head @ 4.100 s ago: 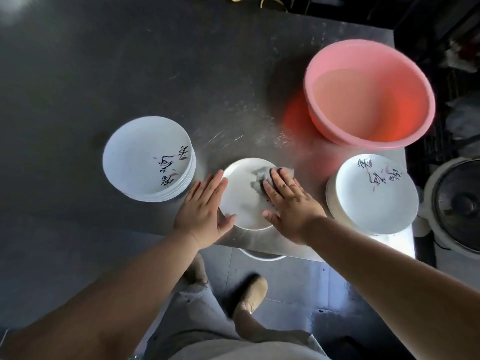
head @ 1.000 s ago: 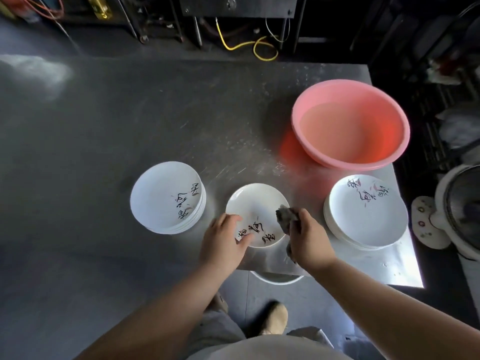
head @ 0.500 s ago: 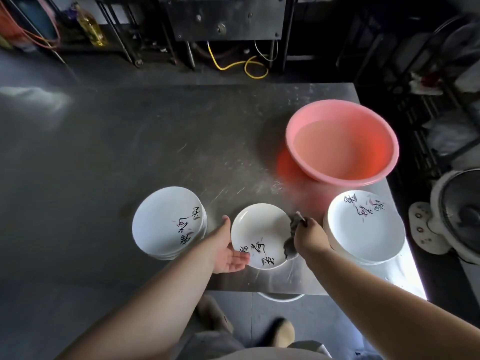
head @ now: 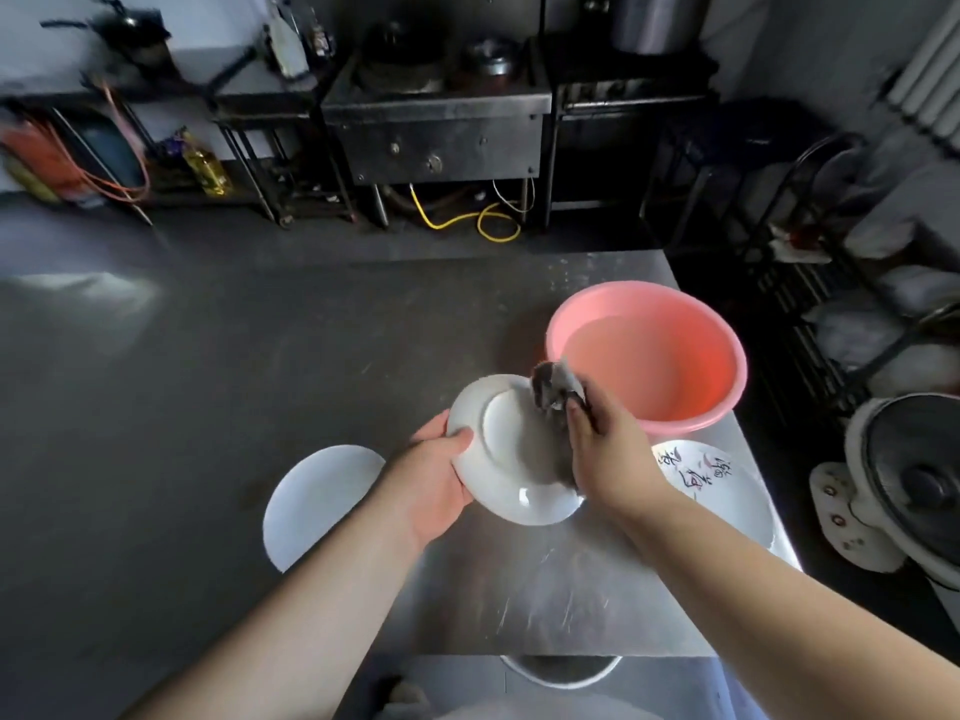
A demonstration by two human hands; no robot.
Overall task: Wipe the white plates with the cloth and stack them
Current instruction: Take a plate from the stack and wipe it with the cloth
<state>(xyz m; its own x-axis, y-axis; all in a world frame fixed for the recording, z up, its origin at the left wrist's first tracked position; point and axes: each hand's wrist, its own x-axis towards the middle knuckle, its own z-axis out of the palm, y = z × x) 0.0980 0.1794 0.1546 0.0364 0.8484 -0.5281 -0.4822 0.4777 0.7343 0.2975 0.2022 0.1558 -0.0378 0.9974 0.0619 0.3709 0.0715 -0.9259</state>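
A white plate (head: 511, 462) is lifted off the steel table (head: 260, 366) and turned so its underside faces me. My left hand (head: 434, 480) grips its left rim, thumb on the underside. My right hand (head: 605, 449) holds a grey cloth (head: 555, 389) against the plate's upper right edge. To the left, a stack of white plates (head: 317, 498) sits on the table, partly hidden by my left forearm. A second stack (head: 711, 483), with black writing on its top plate, sits to the right behind my right arm.
A pink basin (head: 647, 363) holding water stands just behind the lifted plate. A fan (head: 914, 483) stands off the table's right edge. A stove and racks line the back wall. A white bowl rim (head: 561, 670) shows below the table's near edge.
The plate was lying face up on the table between the stacks. My left hand has picked it up and flipped it, and my right hand has brought the cloth onto its underside. The view has tilted up.
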